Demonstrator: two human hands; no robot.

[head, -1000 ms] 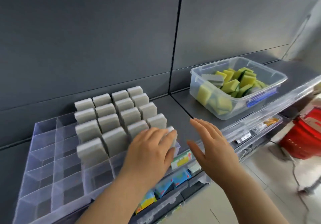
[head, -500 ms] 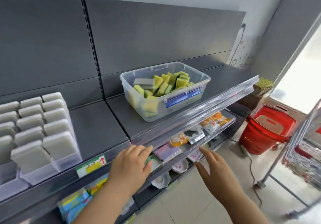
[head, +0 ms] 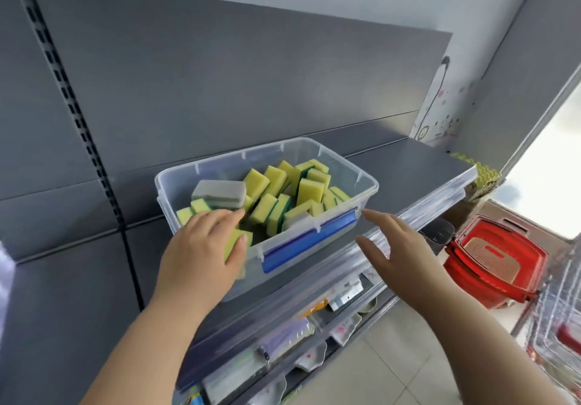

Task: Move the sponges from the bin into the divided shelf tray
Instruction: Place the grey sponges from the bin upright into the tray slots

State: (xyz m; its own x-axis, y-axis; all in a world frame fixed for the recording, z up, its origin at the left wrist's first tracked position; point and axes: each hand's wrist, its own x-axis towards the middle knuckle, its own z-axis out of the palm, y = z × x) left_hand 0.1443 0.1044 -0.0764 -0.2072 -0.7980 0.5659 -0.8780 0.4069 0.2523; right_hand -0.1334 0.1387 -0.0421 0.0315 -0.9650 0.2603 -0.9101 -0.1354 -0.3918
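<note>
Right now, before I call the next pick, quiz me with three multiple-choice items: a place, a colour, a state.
1. Where is the left hand? A. at the bin's near left corner B. inside a drawer C. at the bin's far right corner
2. The topmost sponge at the bin's left is: A. red B. grey C. blue
3. The right hand is: A. gripping a sponge B. gripping a bottle C. open, empty
Key: A, its fingers reach over that corner's rim; B, it lies grey on yellow sponges; C, its fingers are spread, holding nothing.
</note>
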